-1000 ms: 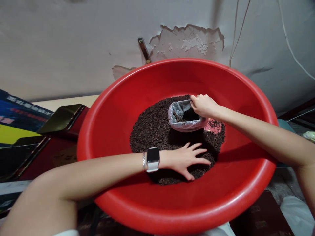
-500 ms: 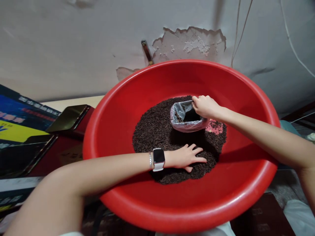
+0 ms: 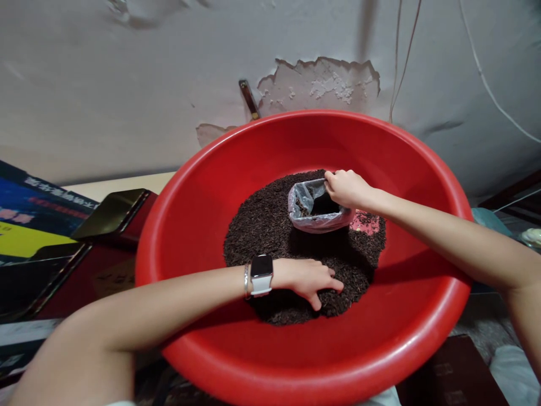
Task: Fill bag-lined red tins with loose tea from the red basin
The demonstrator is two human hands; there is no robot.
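Note:
A big red plastic basin (image 3: 422, 316) holds a heap of dark loose tea leaves (image 3: 262, 223). My right hand (image 3: 347, 188) is closed on the rim of a small clear plastic bag (image 3: 304, 211), holding its mouth open on the heap; some leaves lie inside the bag. My left hand (image 3: 310, 277), with a white watch (image 3: 261, 274) and a bracelet on the wrist, rests on the near part of the heap with its fingers curled into the leaves, gathering a handful. A pink packet (image 3: 367, 221) lies partly buried to the right of the bag.
A peeling grey wall (image 3: 127, 84) with hanging wires rises behind the basin. Dark red and gold boxes (image 3: 105, 220) and a printed blue and yellow carton (image 3: 25, 208) lie to the left. Pale cloth (image 3: 513, 372) shows at bottom right.
My left hand's fingers went from spread flat on the leaves to curled, scooping into them. My right hand kept its hold on the bag.

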